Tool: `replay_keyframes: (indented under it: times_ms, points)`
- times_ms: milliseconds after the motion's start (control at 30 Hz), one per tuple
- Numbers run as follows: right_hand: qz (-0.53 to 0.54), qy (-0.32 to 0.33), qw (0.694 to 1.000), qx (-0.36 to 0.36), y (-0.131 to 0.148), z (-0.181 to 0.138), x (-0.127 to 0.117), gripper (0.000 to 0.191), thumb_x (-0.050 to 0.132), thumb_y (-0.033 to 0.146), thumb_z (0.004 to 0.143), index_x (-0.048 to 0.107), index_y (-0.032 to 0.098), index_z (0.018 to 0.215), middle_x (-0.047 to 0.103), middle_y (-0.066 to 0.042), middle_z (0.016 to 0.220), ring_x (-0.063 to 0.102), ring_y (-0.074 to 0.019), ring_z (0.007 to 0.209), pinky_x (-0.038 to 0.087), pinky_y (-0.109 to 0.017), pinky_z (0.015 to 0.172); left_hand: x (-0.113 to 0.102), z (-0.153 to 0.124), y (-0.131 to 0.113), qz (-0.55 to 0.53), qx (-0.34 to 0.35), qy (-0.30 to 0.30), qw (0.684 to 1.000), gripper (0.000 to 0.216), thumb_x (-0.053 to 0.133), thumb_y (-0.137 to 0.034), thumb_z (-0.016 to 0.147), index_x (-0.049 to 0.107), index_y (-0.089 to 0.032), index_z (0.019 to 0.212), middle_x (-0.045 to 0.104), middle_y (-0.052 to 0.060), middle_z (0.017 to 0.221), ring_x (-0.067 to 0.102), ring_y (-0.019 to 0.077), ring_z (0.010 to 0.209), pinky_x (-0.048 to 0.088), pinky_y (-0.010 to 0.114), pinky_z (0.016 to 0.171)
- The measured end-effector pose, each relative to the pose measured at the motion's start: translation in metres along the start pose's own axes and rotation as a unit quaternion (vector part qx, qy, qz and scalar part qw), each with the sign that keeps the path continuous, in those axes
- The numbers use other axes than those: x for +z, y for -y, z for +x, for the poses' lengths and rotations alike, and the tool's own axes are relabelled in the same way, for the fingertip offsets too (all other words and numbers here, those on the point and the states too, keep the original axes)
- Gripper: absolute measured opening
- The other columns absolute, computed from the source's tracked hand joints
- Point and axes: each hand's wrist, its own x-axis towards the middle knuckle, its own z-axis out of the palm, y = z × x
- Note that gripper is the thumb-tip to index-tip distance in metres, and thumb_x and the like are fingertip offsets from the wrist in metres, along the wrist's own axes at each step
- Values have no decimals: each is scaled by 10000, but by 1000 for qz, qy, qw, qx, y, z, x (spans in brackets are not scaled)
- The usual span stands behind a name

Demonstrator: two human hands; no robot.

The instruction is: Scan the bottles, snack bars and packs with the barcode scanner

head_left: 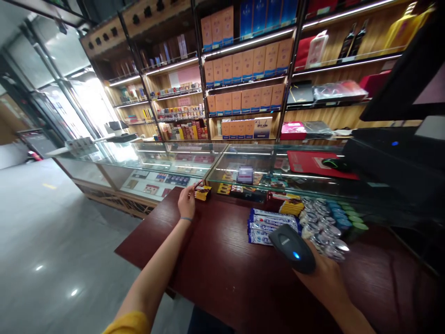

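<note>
My left hand (pixel 187 202) reaches far across the dark red wooden counter (pixel 222 264) and pinches the top of a small stack of orange-yellow packets (pixel 203 192) by the glass case. My right hand (pixel 321 278) is closed round a black barcode scanner (pixel 292 247) with a blue light, held low over the counter. Just beyond the scanner lie blue-and-white wrapped bars (pixel 269 225) and a heap of round silver and blue tins (pixel 325 227).
A long glass display case (pixel 167 160) runs behind the counter, with goods under it. Lit wall shelves (pixel 243 74) hold orange boxes and bottles. A black till screen (pixel 399 153) stands at the right. Grey tiled floor (pixel 52 241) lies left.
</note>
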Motion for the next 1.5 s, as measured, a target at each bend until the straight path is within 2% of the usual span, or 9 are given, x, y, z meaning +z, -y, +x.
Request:
replay_keyframes:
  times_ms: [100, 167, 300, 500, 867, 1033, 1167, 1333, 1500]
  points:
    - [-12, -2, 1000, 10, -3, -3, 2, 361, 573, 279, 858, 608, 180, 1204, 759, -76, 797, 722, -253, 624, 495, -319, 564, -13, 12, 10, 129, 117, 158, 972, 325, 545, -161, 978, 730, -288, 1213, 739, 49, 1222, 656, 223, 1186, 514, 357, 1050]
    - [-15, 4, 1000, 26, -3, -5, 3, 380, 564, 296, 870, 601, 170, 1226, 768, -101, 844, 724, -269, 648, 503, -343, 581, -14, 18, 15, 193, 165, 225, 941, 343, 569, -148, 972, 729, -296, 1236, 737, 51, 1236, 646, 228, 1196, 493, 367, 1087]
    - [-14, 9, 999, 34, -1, -7, 4, 403, 552, 305, 879, 591, 161, 1252, 762, -113, 837, 720, -290, 653, 520, -377, 603, -8, 26, 26, 273, 199, 284, 897, 346, 578, -149, 977, 731, -300, 1248, 731, 60, 1207, 638, 230, 1185, 461, 396, 1133]
    - [-20, 16, 999, 34, 2, -6, 2, 368, 561, 253, 859, 608, 179, 1216, 753, -84, 801, 723, -272, 662, 517, -343, 615, 0, 30, 41, 283, 206, 329, 877, 383, 552, -170, 1004, 704, -321, 1322, 695, 65, 1284, 636, 220, 1186, 508, 350, 1069]
    - [7, 18, 999, 50, -4, -9, 5, 358, 549, 269, 900, 585, 178, 1244, 756, -89, 849, 722, -261, 690, 535, -346, 647, 12, 30, 47, 247, 225, 345, 877, 476, 694, -414, 957, 663, -272, 1411, 665, 119, 1348, 613, 299, 1249, 492, 476, 1125]
    - [11, 6, 998, 63, -6, -11, 8, 444, 569, 322, 886, 576, 143, 1292, 759, -114, 862, 728, -294, 714, 558, -390, 671, 10, 28, 42, 248, 217, 350, 877, 516, 670, -441, 966, 636, -245, 1442, 658, 133, 1352, 592, 314, 1291, 468, 499, 1154]
    - [27, -15, 995, 93, -8, -9, 8, 404, 588, 332, 886, 608, 214, 1272, 772, -130, 902, 748, -343, 736, 563, -430, 647, 8, 22, 33, 268, 205, 331, 881, 561, 697, -430, 940, 609, -263, 1468, 630, 131, 1420, 494, 357, 1428, 390, 556, 1218]
    - [-4, -46, 992, 117, -14, -3, 2, 437, 601, 416, 894, 594, 182, 1263, 780, -118, 900, 762, -328, 750, 567, -403, 661, 20, 0, 6, 246, 215, 297, 897, 543, 671, -421, 951, 602, -264, 1466, 583, 131, 1502, 447, 372, 1477, 375, 567, 1231]
    - [-38, -123, 969, 209, -19, 6, -11, 507, 651, 474, 847, 630, 144, 1232, 772, -112, 794, 749, -283, 687, 545, -337, 629, 56, -34, -47, 156, 235, 287, 915, 463, 532, -357, 1030, 583, -254, 1478, 610, 137, 1470, 544, 321, 1394, 447, 502, 1188]
